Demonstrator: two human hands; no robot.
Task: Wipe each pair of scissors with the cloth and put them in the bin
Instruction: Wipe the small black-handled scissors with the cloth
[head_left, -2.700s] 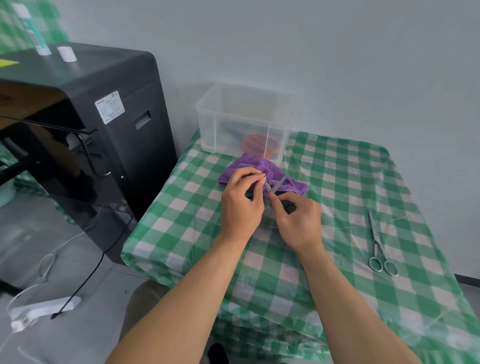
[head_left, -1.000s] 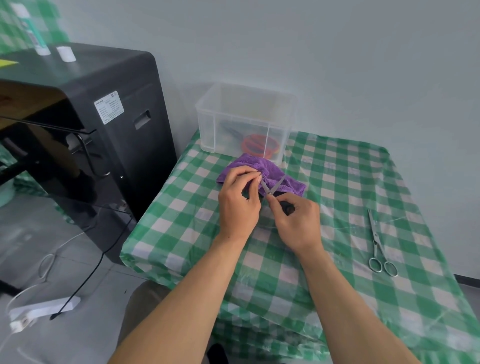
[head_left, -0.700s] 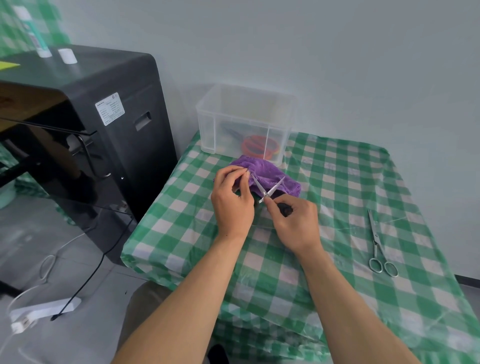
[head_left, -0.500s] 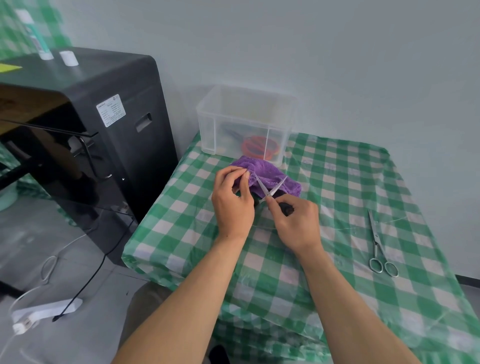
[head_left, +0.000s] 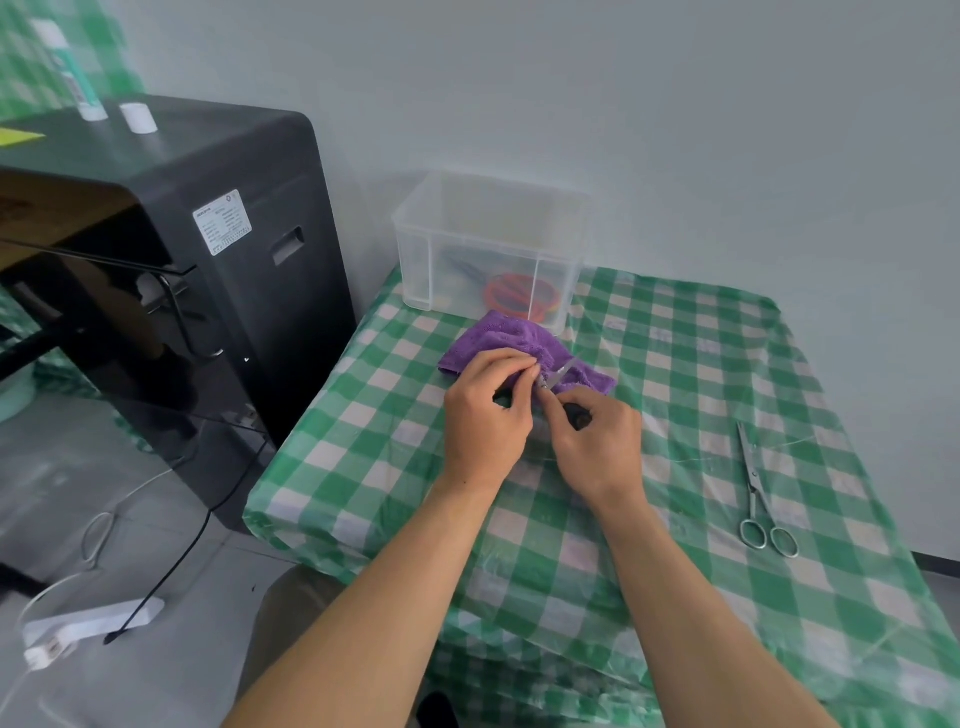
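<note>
A small pair of dark-handled scissors (head_left: 562, 375) points up and right over the purple cloth (head_left: 511, 338) on the green checked table (head_left: 675, 364). My right hand (head_left: 597, 441) grips its dark handle. My left hand (head_left: 485, 415) pinches the cloth against the blade near the pivot. A silver pair of scissors (head_left: 758, 493) lies loose at the right of the table. The clear plastic bin (head_left: 488, 249) stands at the back, just behind the cloth, with orange-handled scissors (head_left: 519, 296) inside.
A black machine (head_left: 171, 260) stands close to the table's left edge, with a bottle and a white cap on top. A cable and a white power strip (head_left: 88, 623) lie on the floor at the left. A pale wall runs behind the table.
The scissor blades, spread apart half a second ago, have come together. My left hand has moved back to the right, pressing the cloth onto the blade. My right hand has hardly moved.
</note>
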